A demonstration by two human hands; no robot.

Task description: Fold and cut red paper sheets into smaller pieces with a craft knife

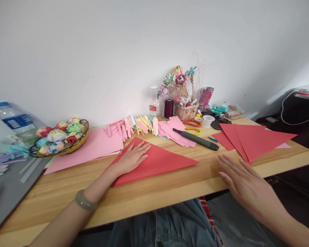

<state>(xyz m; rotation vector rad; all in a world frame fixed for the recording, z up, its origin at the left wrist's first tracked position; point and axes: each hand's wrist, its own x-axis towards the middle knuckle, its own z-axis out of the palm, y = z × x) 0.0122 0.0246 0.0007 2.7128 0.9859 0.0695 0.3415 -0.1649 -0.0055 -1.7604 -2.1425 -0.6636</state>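
1. Wooden table (pixel 170 192) with a pale grain runs along a bare white wall (pixel 92 51); a dark side unit with a white cable stands at 3 o'clock.
2. Pink sheets (pixel 92 145) lie at 10 o'clock, a basket of paper flowers (pixel 60 137) beyond them, and a water bottle (pixel 14 118) at 9 o'clock.
3. At 1 o'clock lie a craft knife (pixel 197 139), scissors (pixel 192 122) and a stack of red triangles (pixel 249 139).
4. Red paper triangle (pixel 159 161), folded flat and crisp, lies at table centre, its point aimed towards 3 o'clock.
5. Left hand (pixel 132 157) presses flat on the triangle, fingers spread, gripping nothing.
6. Right hand (pixel 243 181) rests loose and flat at the table edge, empty, just below the red stack.
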